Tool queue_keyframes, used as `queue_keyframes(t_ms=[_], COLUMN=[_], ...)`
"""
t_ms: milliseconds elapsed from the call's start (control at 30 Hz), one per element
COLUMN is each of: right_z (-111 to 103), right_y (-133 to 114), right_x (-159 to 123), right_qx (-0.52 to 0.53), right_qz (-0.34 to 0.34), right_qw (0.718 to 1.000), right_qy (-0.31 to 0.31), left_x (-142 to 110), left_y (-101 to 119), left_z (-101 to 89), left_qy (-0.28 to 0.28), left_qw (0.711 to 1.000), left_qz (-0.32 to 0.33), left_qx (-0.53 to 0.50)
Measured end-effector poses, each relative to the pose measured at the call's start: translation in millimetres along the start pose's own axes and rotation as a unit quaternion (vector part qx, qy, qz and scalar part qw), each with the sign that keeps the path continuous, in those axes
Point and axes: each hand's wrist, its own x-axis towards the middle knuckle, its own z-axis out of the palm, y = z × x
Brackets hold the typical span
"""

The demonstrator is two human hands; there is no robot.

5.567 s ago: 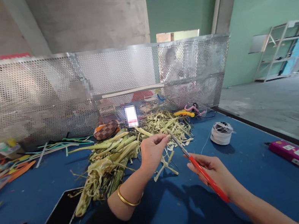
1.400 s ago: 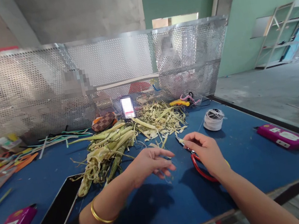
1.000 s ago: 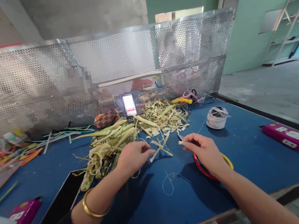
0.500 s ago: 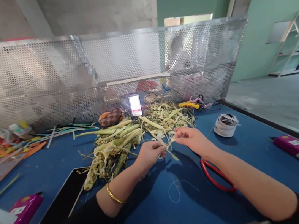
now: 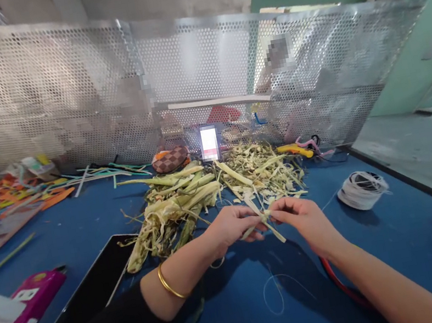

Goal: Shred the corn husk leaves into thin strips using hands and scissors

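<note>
Fingers meet over the blue table (image 5: 95, 210), and the left hand (image 5: 233, 227) has the crossed husk strips (image 5: 264, 216) pinched between thumb and fingers! The right hand (image 5: 303, 218) closes on them from the other side, fingertips at the crossing, hiding part of it; whether there's a knot in there, I can't tell. One strip end pokes out below, between the hands.

Under the right forearm, a red handle (image 5: 336, 276) peeks out, the rest covered. A loop of clear thread (image 5: 281, 294) lies just below the hands, so fine it almost vanishes. Left of them, the husk bundle (image 5: 180, 207), partly behind the left wrist; beyond, the scrap pile (image 5: 263, 170).

Both purple power strips (image 5: 25, 312) are cut off by the edges of view, the left one with a white block on it. Behind the metal screen (image 5: 190, 60), people are blurred out.

Now the containers! The checked pouch (image 5: 171, 159) shows orange along its top, inside or behind, hard to say. The small box (image 5: 45, 169) at far left has white and yellow bits at its top, too indistinct to name. The black panel (image 5: 96, 288) with a pale rim could be tray or tablet.
</note>
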Motion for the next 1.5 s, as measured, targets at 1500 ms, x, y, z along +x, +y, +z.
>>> queue_keyframes(t_ms=[1500], right_z=[-8], right_y=[-9], right_x=[-9], right_qx=[-0.248], right_qz=[-0.119], right_qw=[0.959], right_qy=[-0.069], left_x=[-7], left_y=[1], left_z=[13.8], left_qy=[0.005], left_qw=[1.0], left_qz=[-0.001], left_qx=[0.008])
